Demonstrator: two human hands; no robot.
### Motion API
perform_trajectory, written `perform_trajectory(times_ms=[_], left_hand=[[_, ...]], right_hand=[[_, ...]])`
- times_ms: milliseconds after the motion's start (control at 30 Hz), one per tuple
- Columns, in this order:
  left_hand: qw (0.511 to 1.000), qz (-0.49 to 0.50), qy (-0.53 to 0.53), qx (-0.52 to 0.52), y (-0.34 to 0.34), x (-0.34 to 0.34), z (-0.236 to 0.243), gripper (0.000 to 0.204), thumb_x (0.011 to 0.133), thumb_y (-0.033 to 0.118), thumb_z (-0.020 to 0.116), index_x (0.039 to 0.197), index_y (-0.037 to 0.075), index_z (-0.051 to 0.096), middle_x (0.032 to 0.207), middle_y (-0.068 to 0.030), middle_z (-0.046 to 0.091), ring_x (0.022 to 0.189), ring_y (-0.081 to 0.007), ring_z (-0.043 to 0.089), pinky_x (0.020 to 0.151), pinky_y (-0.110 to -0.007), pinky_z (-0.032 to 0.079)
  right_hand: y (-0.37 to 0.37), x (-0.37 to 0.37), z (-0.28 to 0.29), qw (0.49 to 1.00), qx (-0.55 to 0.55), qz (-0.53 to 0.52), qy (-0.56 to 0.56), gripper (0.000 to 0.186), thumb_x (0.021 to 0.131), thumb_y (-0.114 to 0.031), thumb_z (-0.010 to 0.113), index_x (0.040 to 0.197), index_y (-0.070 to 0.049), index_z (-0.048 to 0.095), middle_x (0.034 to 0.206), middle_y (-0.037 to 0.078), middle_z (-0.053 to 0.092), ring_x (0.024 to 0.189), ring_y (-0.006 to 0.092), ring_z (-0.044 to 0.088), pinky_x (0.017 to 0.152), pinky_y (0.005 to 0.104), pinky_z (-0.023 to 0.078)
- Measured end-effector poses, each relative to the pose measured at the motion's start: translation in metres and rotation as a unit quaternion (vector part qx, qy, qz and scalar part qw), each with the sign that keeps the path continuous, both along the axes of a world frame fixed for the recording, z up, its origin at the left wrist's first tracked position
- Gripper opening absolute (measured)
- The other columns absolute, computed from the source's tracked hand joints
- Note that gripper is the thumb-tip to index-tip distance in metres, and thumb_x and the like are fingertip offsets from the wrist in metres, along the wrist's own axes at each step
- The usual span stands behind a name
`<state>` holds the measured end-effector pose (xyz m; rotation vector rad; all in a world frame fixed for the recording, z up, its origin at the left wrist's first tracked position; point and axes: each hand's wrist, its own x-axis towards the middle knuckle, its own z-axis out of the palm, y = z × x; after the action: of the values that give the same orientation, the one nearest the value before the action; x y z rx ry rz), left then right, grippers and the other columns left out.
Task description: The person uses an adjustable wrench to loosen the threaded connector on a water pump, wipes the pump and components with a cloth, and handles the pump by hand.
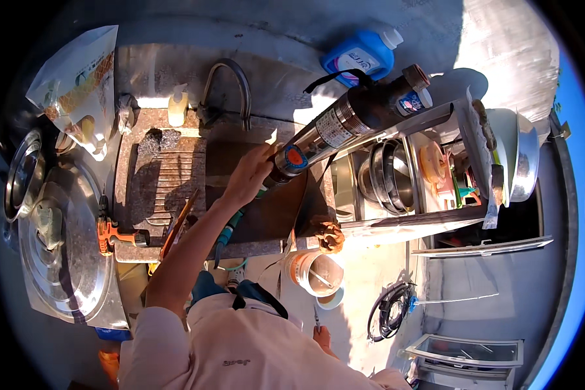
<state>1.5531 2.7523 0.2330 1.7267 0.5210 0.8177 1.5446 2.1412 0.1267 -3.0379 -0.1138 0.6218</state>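
A steel submersible pump [312,140], a long cylinder with a dark threaded section, lies slanted from the sink to the rack at the right. My left hand [248,175] grips its near lower end, fingers partly hidden. Under my left forearm, a teal hose-like piece [225,233] crosses the front edge of the stone sink [253,249]. My right hand [322,338] hangs low beside my body, closed around a thin metal tool [316,317] whose kind I cannot make out. A black strap [337,79] loops from the pump's upper part.
An orange cordless drill [116,235] rests left of the ribbed drainboard [170,188]. A curved faucet [230,68] rises behind the basin. Pans [391,175] fill the rack. White buckets [300,270] and a coiled black cable [387,313] are on the floor. A blue jug [363,57] stands behind.
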Motion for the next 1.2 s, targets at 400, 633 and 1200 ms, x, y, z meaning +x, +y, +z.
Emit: perform_trajectory(times_ms=[400, 633, 1200], left_hand=[[0.982, -0.028, 0.185, -0.034, -0.086, -0.09, -0.138, 0.05, 0.088, 0.024, 0.063, 0.132, 0.003, 0.048, 0.121, -0.0185, 0.055, 0.111, -0.0376, 0.052, 0.091, -0.046, 0.047], [0.963, -0.031, 0.258, 0.076, -0.08, -0.109, -0.181, 0.042, 0.085, 0.022, 0.063, 0.121, 0.001, 0.054, 0.111, -0.0164, 0.057, 0.102, -0.0341, 0.054, 0.083, -0.045, 0.049], [0.928, -0.026, 0.345, 0.14, -0.082, -0.121, -0.174, 0.044, 0.088, 0.037, 0.053, 0.096, -0.005, 0.066, 0.12, -0.0195, 0.056, 0.133, -0.0316, 0.032, 0.115, -0.05, 0.014]], right_hand=[[0.019, -0.019, 0.061, 0.989, -0.107, -0.003, 0.099, 0.041, 0.091, -0.044, 0.053, 0.087, -0.004, 0.059, 0.088, 0.022, 0.064, 0.086, 0.0424, 0.06, 0.07, 0.0488, 0.046], [0.028, -0.009, 0.058, 0.988, -0.1, 0.028, 0.115, 0.04, 0.092, -0.042, 0.052, 0.087, -0.003, 0.056, 0.087, 0.024, 0.063, 0.086, 0.0455, 0.058, 0.071, 0.0488, 0.045], [0.031, -0.011, 0.069, 0.974, -0.162, 0.008, 0.156, 0.043, 0.091, -0.044, 0.05, 0.087, -0.003, 0.059, 0.088, 0.023, 0.064, 0.089, 0.043, 0.06, 0.073, 0.0487, 0.046]])
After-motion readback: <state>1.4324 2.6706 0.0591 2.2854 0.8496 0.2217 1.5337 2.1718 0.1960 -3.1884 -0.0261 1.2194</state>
